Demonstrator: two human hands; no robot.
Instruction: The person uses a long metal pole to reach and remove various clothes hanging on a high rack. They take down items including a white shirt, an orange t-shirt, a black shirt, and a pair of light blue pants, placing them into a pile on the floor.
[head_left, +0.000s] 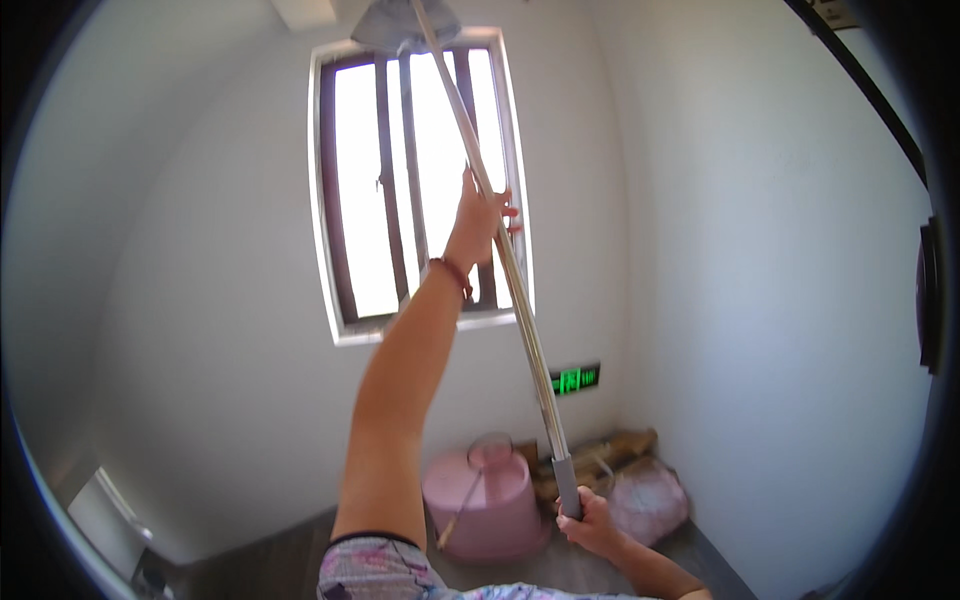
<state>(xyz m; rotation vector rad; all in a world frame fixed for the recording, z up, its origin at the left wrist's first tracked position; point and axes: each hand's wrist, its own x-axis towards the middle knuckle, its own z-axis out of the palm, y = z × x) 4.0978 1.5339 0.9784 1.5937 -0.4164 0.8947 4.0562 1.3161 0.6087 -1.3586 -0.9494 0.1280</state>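
Note:
A long metal pole (525, 322) slants up across the view, with a grey mop-like head (379, 26) at its upper end. That head overlaps the top of the window frame; whether it touches the wall cannot be told. My left hand (476, 225) is raised, its fingers loosely around the middle of the pole, and a dark red bracelet (451, 276) circles the wrist. Low on the right, my right hand (589, 521) grips the grey plastic handle end (565, 480) of the same pole.
Behind the pole is a bright, dark-framed window (364, 195). A green lit exit sign (574, 379) sits low on the wall. On the floor stand a pink tub (487, 525), a small long-handled net or racket (469, 499), wood pieces (634, 442) and a pinkish plastic bag (649, 502).

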